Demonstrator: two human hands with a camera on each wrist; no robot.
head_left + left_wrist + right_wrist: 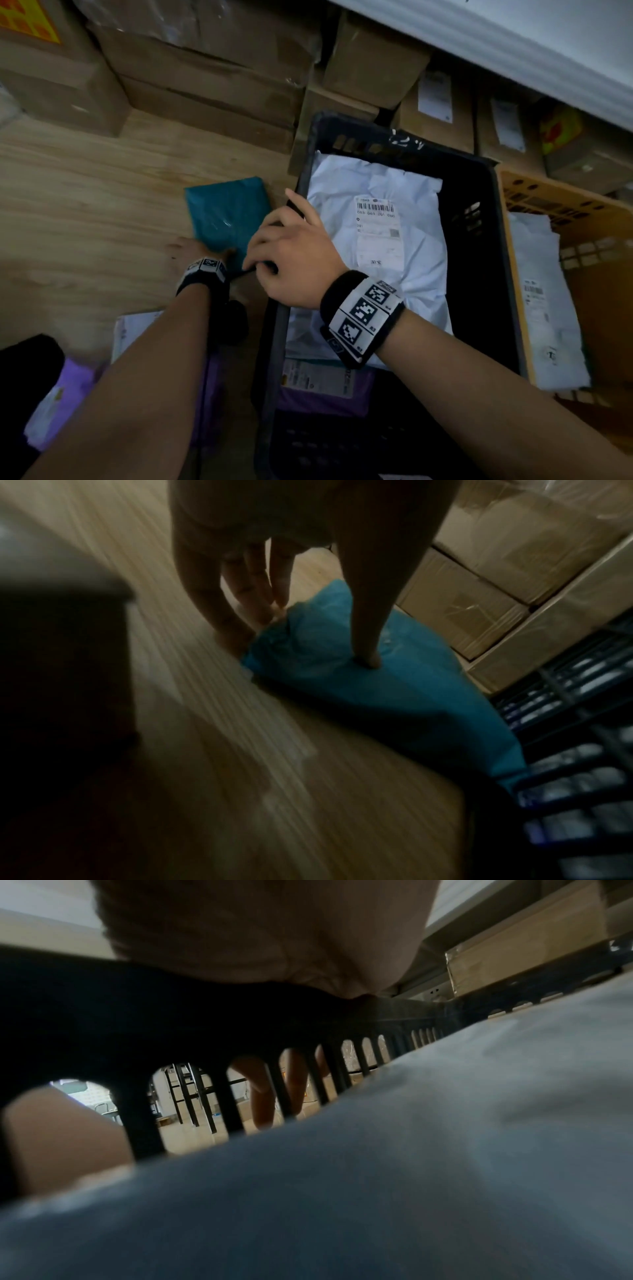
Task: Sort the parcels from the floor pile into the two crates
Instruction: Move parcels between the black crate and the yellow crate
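Note:
A teal parcel [226, 212] lies on the wooden floor just left of the black crate [404, 147]. My left hand [198, 250] pinches its near edge: in the left wrist view the thumb [366, 656] presses on top of the teal parcel [359, 696] and the fingers [236, 637] meet its edge at the floor. My right hand [284, 253] grips the black crate's left rim, fingers [263, 1096] curled down outside the slotted wall. A labelled white parcel [376, 246] fills the black crate. The orange crate [548, 195] on the right holds another white parcel [541, 291].
Stacked cardboard boxes [205, 75] wall off the far side of the floor and crates. Purple parcels [75, 383] and a white one [133, 329] lie on the floor under my left forearm. Open wooden floor [85, 192] stretches to the left.

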